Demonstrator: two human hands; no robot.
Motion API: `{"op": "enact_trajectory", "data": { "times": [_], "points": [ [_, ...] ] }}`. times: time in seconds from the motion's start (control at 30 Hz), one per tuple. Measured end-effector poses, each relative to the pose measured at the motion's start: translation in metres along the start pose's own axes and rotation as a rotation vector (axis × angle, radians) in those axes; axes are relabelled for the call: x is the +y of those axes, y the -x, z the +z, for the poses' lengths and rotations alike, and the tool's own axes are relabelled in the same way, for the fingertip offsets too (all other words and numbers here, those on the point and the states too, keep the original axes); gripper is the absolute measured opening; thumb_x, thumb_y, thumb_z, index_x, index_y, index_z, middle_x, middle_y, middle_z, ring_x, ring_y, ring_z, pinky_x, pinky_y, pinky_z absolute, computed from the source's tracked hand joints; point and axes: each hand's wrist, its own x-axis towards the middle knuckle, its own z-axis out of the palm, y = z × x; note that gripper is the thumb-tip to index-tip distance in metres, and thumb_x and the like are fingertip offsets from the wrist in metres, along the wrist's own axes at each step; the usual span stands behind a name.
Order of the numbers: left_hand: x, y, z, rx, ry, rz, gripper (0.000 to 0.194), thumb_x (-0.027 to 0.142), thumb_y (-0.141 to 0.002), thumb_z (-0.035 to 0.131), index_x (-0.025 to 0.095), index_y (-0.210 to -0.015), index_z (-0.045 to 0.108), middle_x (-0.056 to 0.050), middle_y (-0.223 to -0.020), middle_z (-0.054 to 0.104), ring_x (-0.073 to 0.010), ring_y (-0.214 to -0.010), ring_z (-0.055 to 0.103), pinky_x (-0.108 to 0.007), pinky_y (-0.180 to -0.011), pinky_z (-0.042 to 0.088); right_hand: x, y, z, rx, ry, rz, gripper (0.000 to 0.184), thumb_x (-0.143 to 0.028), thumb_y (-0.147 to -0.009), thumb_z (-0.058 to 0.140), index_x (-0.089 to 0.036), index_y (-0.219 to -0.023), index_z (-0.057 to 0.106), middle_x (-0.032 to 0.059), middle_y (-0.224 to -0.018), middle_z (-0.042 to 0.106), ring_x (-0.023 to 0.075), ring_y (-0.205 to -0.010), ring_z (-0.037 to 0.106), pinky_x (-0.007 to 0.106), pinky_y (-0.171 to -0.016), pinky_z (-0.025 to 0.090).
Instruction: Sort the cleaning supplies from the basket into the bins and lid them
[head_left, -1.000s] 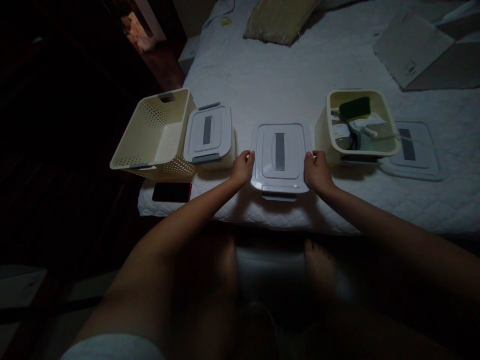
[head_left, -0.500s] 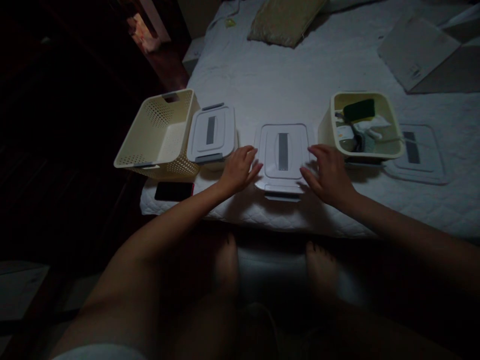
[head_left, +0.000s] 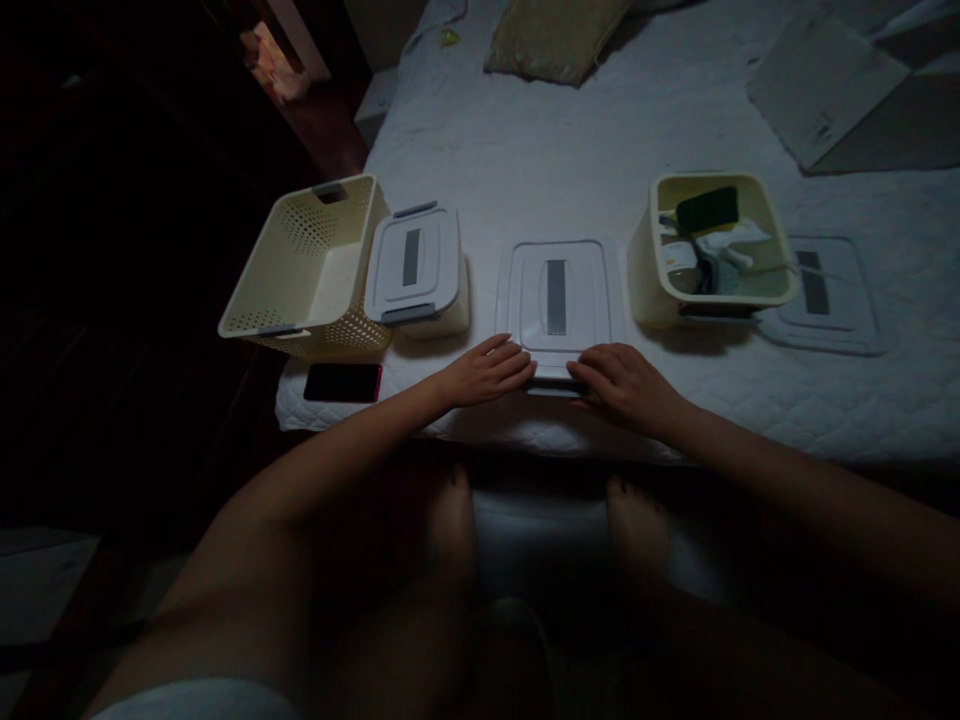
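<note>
A white-lidded box (head_left: 559, 300) with a grey handle strip sits near the front edge of the bed (head_left: 570, 140). My left hand (head_left: 484, 372) lies with fingers stretched flat on the lid's near left corner. My right hand (head_left: 626, 385) rests on the near right corner, its fingertips on the grey front latch (head_left: 553, 384). Neither hand holds anything. My arms reach in from below, over my bare knees.
Left of the middle box stand a second lidded box (head_left: 416, 265) and a perforated cream basket (head_left: 307, 265). A dark phone (head_left: 343, 382) lies by the bed's edge. At the right an open cream box (head_left: 712, 255) holds small items beside a loose lid (head_left: 821, 295). A pillow (head_left: 555, 35) and cardboard (head_left: 825, 90) lie behind.
Both hands left the sides of the middle box's lid, opened, and slid down to its near edge, meeting at the front latch.
</note>
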Motion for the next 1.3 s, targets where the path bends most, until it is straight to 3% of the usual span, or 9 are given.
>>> {"op": "enact_trajectory", "data": {
  "times": [0.2,0.33,0.6,0.97,1.13,1.3],
  "points": [
    [-0.0020,-0.0037,-0.0010,0.058,-0.061,0.076,0.025,0.015,-0.093,0.043,0.018,-0.115,0.054,-0.009,-0.114,0.066,-0.0183,-0.107,0.058,-0.037,-0.098,0.045,0.0003,0.0030,0.0025,-0.011,0.016,0.006,0.024,-0.018,-0.091,0.048,-0.017,-0.108,0.065,0.0120,-0.100,0.065,0.0231,-0.088,0.054,0.038,-0.079,0.044],
    [-0.0031,-0.0038,0.0002,0.072,-0.162,0.115,0.024,0.015,-0.093,0.043,0.018,-0.115,0.053,-0.008,-0.109,0.067,-0.0183,-0.105,0.058,-0.037,-0.094,0.047,0.0016,0.0010,0.0011,0.024,0.046,-0.064,0.023,-0.023,-0.090,0.052,-0.012,-0.107,0.064,0.0135,-0.097,0.066,0.0228,-0.086,0.054,0.037,-0.075,0.043],
    [-0.0041,-0.0034,0.0055,0.216,-0.234,0.173,0.024,0.025,-0.094,0.044,0.015,-0.114,0.053,-0.009,-0.102,0.067,-0.0199,-0.099,0.059,-0.038,-0.089,0.047,0.0006,-0.0036,-0.0032,0.091,0.084,-0.093,0.026,-0.031,-0.090,0.056,-0.010,-0.103,0.064,0.0145,-0.092,0.067,0.0232,-0.084,0.056,0.036,-0.073,0.044],
    [-0.0042,-0.0067,0.0010,0.123,-0.128,0.046,0.041,0.046,-0.093,0.042,0.011,-0.109,0.055,-0.014,-0.099,0.064,-0.0234,-0.093,0.058,-0.040,-0.084,0.048,0.0035,-0.0047,-0.0050,0.051,0.116,-0.081,0.033,-0.039,-0.091,0.053,-0.009,-0.101,0.063,0.0152,-0.088,0.065,0.0241,-0.081,0.054,0.035,-0.073,0.043],
    [-0.0047,-0.0064,0.0027,0.083,-0.158,0.056,0.040,0.046,-0.093,0.039,0.013,-0.107,0.056,-0.012,-0.096,0.063,-0.0232,-0.092,0.055,-0.039,-0.083,0.045,0.0038,-0.0057,-0.0064,0.038,0.100,-0.096,0.035,-0.039,-0.091,0.052,-0.007,-0.099,0.064,0.0158,-0.087,0.064,0.0241,-0.080,0.052,0.035,-0.071,0.042],
    [-0.0041,-0.0081,0.0035,0.122,-0.175,0.109,0.040,0.044,-0.094,0.038,0.011,-0.106,0.057,-0.013,-0.093,0.063,-0.0238,-0.089,0.054,-0.039,-0.081,0.043,0.0038,-0.0060,-0.0069,0.040,0.095,-0.110,0.034,-0.038,-0.092,0.050,-0.008,-0.098,0.064,0.0154,-0.086,0.064,0.0235,-0.079,0.051,0.035,-0.071,0.040]
  ]
}}
